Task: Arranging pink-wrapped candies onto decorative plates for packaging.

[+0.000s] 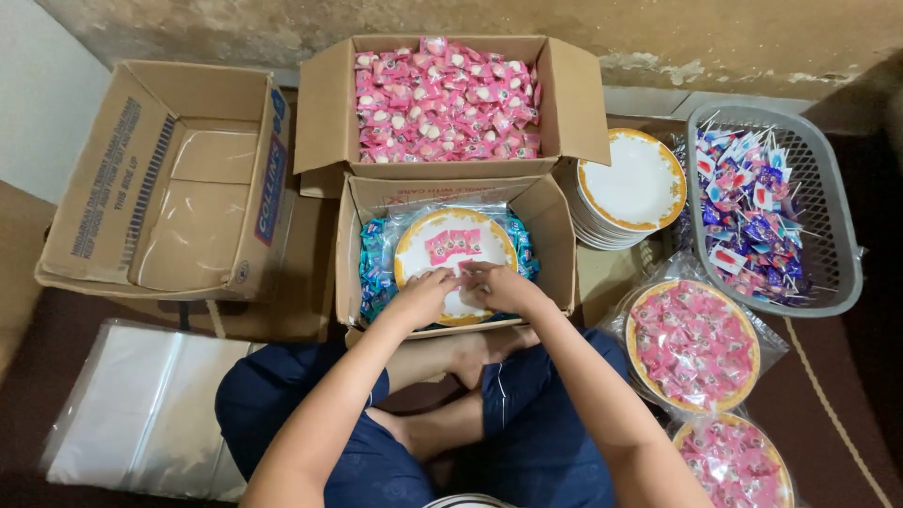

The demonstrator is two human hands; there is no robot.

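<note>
While both hands are brought together over a white plate with a gold rim, the left hand is laid on the plate's near edge with its fingers curled downward, and whether anything is pinched beneath them cannot be told. Just beside it, the right hand is held with the fingers bent and their tips touching the plate's middle; a grip on a sweet cannot be made out. A few pink wrapped sweets are seen on the plate just beyond the fingertips of both hands. The plate is carried inside a small open carton, over blue wrapped sweets that show to the left of the left hand. Beyond both hands a larger carton of pink sweets is set. To the right of the right hand, a stack of matching plates, a grey basket and two wrapped filled plates are placed on the floor.
</note>
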